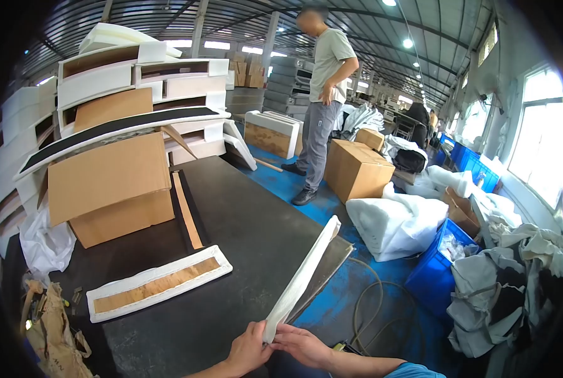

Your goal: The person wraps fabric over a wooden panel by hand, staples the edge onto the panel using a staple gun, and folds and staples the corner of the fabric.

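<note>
A long, narrow board covered in white fabric stands on edge at the front of the dark table, its far end pointing away from me. My left hand grips its near end from the left, fingers closed. On the other side, my right hand pinches the same end, with fingertips at the fabric. Farther left on the table lies a second panel, with white fabric folded around a bare wooden middle. Behind that panel is a thin wooden strip on black material.
A cardboard box sits at the table's left, before stacked white frames. Another person stands beyond the table near a carton. Right are white bundles, a blue bin, grey fabric and a floor hose.
</note>
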Tool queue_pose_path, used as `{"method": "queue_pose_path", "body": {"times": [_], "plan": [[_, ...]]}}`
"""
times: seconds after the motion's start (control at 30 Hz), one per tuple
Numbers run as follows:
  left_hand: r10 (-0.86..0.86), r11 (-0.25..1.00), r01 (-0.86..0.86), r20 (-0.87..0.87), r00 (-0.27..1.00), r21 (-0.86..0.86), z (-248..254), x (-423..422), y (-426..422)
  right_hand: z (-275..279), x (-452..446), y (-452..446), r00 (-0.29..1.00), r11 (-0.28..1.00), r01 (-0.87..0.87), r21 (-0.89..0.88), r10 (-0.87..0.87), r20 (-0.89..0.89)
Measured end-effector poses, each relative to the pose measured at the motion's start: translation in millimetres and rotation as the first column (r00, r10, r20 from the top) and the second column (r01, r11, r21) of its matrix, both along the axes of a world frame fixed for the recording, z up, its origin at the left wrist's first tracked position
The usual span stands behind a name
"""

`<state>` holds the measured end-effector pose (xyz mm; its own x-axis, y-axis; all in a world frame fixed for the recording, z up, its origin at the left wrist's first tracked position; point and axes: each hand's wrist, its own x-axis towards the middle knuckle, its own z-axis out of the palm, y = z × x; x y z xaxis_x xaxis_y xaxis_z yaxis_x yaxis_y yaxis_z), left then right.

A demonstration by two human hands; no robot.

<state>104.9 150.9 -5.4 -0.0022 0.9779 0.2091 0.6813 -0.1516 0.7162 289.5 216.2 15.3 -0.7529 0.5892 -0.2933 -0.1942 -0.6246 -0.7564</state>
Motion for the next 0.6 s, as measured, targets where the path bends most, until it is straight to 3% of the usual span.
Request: {"method": "queue_pose_path", "body": {"times": [0.03, 0.1, 0.13, 0.17, 0.23, 0.27, 0.33, 0.47, 0.53, 0.6], "plan": [[0.002, 1.000, -0.002, -0.005, 1.000, -0.007, 2.1, -0.5, 0.5, -1.6, 2.3, 3.2, 1.000, 1.000, -0.002, -0.007, 0.002, -0.005], [0.033, 0.998, -0.035, -0.049, 0.998, -0.050, 8.0, 1.3, 3.9, -10.6, 6.3, 17.9, 0.983, 0.931, -0.121, 0.344, 0.065, 0.169], [0.035, 0.998, -0.038, -0.049, 0.998, -0.055, 9.0, 3.2, 5.1, -29.4, 1.0, 19.2, 0.988, 0.950, 0.034, 0.311, -0.079, 0.133], [0.066, 0.996, -0.069, -0.060, 0.996, -0.060, 9.3, 4.8, 6.7, -45.5, -1.9, 22.3, 0.988, 0.952, 0.032, 0.306, -0.076, 0.132], [0.099, 0.992, -0.104, -0.075, 0.992, -0.064, 10.8, 2.9, 13.3, -56.0, -10.9, 27.2, 0.977, 0.865, 0.104, 0.491, -0.182, 0.113], [0.100, 0.992, -0.105, -0.077, 0.992, -0.066, 11.7, -0.2, 16.7, -61.0, -13.8, 24.9, 0.977, 0.867, 0.103, 0.488, -0.180, 0.113], [0.098, 0.992, -0.105, -0.088, 0.991, -0.069, 14.6, -1.6, 19.3, -46.4, -24.8, 14.7, 0.940, 0.838, 0.274, 0.471, -0.338, 0.054], [0.100, 0.990, -0.110, -0.105, 0.989, -0.091, 12.3, -2.6, 18.2, -73.6, -33.6, 30.4, 0.915, 0.770, 0.321, 0.552, -0.403, 0.030], [0.101, 0.990, -0.111, -0.111, 0.989, -0.086, 9.2, -3.1, 21.0, -68.1, -35.0, 31.6, 0.887, 0.759, 0.314, 0.571, -0.449, 0.109], [0.115, 0.973, -0.134, -0.111, 0.987, -0.189, 9.7, -3.5, 24.1, -75.2, -33.1, 34.8, 0.893, 0.758, 0.322, 0.567, -0.443, 0.085]]}}
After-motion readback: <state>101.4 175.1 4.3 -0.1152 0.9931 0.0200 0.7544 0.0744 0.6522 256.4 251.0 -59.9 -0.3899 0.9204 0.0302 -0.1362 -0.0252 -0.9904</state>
